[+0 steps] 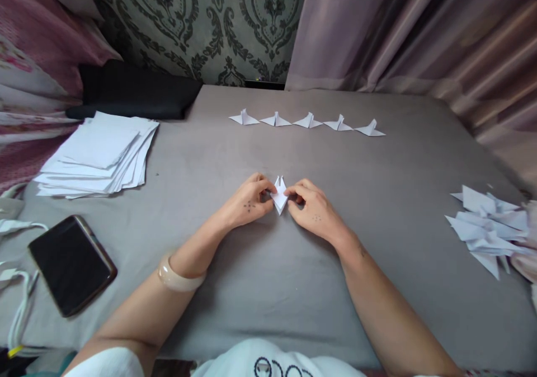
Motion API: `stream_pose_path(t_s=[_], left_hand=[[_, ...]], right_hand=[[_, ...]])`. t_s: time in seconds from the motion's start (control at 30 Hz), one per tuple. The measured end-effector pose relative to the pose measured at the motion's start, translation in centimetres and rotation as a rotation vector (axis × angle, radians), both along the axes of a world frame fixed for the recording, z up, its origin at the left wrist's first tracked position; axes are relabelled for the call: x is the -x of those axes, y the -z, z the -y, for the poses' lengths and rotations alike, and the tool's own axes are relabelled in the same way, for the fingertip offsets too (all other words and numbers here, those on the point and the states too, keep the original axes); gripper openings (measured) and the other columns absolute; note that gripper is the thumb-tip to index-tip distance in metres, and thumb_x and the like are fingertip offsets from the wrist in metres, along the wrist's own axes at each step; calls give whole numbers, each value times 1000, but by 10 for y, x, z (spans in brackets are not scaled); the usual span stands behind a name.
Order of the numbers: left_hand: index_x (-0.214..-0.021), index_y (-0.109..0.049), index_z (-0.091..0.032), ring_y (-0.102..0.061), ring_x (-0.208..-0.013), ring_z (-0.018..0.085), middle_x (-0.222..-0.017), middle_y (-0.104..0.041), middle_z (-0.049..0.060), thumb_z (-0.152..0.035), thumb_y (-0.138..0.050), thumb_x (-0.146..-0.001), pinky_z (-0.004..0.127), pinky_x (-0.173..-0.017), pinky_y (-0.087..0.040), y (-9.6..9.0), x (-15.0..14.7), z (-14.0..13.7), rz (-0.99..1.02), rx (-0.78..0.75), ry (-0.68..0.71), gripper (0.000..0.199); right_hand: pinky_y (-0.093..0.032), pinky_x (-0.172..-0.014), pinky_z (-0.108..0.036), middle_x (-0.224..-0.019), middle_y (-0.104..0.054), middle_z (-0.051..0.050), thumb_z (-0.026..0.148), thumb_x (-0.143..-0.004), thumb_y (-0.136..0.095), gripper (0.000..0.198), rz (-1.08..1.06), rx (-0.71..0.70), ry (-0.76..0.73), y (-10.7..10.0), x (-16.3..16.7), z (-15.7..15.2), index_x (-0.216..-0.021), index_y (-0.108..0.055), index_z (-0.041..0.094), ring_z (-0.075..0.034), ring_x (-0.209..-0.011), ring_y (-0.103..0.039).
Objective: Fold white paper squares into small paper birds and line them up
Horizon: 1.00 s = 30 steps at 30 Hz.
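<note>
Between my two hands, at the middle of the grey cloth, is a small white folded-paper crane (pixel 279 197). Two narrow points stick up at its far end, and a wider point faces me. My left hand (pixel 251 201) pinches its left edge between thumb and forefinger. On the other side, my right hand (pixel 312 206) has its fingers curled and pinches the right edge. Farther back, several folded paper cranes (pixel 309 121) sit in a row with their wings spread and tips nearly touching.
At the left lies a stack of white paper sheets (pixel 98 153) before a black folded item (pixel 138 92). Nearer me are a dark phone (pixel 72 265) and white cables (pixel 25 304). More folded paper cranes (pixel 489 223) are heaped at the right edge. Curtains (pixel 398 30) hang behind.
</note>
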<state>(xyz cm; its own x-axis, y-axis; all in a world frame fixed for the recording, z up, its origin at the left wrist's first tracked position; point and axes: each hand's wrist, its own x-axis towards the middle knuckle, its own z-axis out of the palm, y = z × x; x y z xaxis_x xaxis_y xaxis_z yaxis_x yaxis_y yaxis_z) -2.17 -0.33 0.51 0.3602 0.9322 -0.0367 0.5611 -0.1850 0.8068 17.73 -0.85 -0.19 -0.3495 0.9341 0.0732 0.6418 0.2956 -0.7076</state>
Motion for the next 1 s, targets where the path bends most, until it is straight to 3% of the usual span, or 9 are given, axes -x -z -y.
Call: stream_pose_path(t_s=[0.23,0.63,1.0], left_hand=[[-85,-66,-15,-53,-70,11,-90,-55,3,-21,-58,-83,27,-68,-45,6,0,-4,20,-20,-55,10],[-78,-64,-13,-53,-70,11,-92,-54,5,-19,-57,-84,27,-67,-46,8,-6,-2,1,-30,-141,10],[-78,-61,-14,-53,-71,11,-93,-54,6,-22,-56,-86,27,-67,-46,13,-5,-4,-8,-94,-93,12]], right_hand=[[-45,-69,-25,-85,-60,-1,24,-88,-56,14,-51,19,50,1,1,-3,-84,-69,20,-10,-69,-56],[-43,-70,-27,-84,-61,-1,25,-86,-58,13,72,23,146,1,8,-8,-77,-66,20,-12,-68,-56],[-43,-72,-29,-87,-61,-3,27,-88,-54,15,166,36,144,-2,11,-8,-78,-63,20,-14,-73,-57]])
